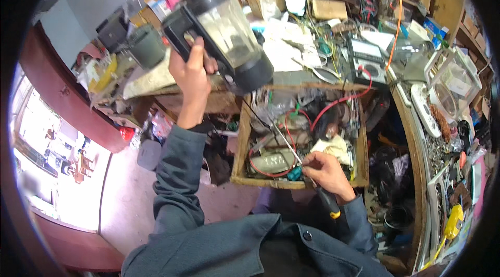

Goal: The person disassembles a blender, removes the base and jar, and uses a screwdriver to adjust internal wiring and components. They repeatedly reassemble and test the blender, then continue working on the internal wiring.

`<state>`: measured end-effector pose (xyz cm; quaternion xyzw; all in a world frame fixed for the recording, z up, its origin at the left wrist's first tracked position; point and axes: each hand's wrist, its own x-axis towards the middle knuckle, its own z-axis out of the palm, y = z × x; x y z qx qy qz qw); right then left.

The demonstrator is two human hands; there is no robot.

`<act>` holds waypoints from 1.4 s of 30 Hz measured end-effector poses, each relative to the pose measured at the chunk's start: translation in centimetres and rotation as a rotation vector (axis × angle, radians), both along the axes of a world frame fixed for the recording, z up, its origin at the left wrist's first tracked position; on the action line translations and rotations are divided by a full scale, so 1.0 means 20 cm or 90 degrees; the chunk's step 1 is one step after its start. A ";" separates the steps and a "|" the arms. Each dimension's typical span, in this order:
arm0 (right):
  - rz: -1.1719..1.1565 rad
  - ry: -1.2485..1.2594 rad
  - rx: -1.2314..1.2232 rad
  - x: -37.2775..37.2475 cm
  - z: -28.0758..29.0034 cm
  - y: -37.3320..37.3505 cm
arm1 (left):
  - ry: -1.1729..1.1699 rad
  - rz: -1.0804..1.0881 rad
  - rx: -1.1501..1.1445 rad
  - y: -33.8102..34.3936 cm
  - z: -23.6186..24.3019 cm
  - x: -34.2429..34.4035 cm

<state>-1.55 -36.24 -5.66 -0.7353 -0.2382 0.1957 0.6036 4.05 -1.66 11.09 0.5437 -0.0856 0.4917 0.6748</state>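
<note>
1. The workbench (291,79) spread across the far side, crowded with parts and papers.
2. The wooden drawer (271,182) stood open nearer the person, full of mixed parts.
3. The blender jug (232,29) was held up over the bench's near edge, tilted, its lid end far left and its dark base end near right, just beyond the drawer.
4. The left hand (191,76) had its fingers clamped around the jug's handle.
5. The right hand (328,173), over the drawer's near rim, had thumb and fingers together, pinched on a screwdriver (326,200).
6. The screwdriver's shaft pointed far left toward the jug, apparently apart from it.
7. The step in hand seemed to be holding or turning the jug for a look, tool ready. Any work on its base would have called for steadying the jug and bringing the tip to it, clear of the red lead (341,101) trailing into the drawer.
</note>
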 end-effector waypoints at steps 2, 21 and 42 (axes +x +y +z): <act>0.009 0.026 -0.037 -0.10 -0.02 0.01 | 0.037 0.013 -0.010 -0.02 -0.06 -0.08; 0.008 -0.308 -0.217 0.00 0.07 0.05 | -0.024 -0.001 0.021 -0.02 0.00 0.02; 0.173 -0.430 -0.210 0.39 -0.02 0.71 | 0.025 -0.022 -0.115 0.24 0.13 0.17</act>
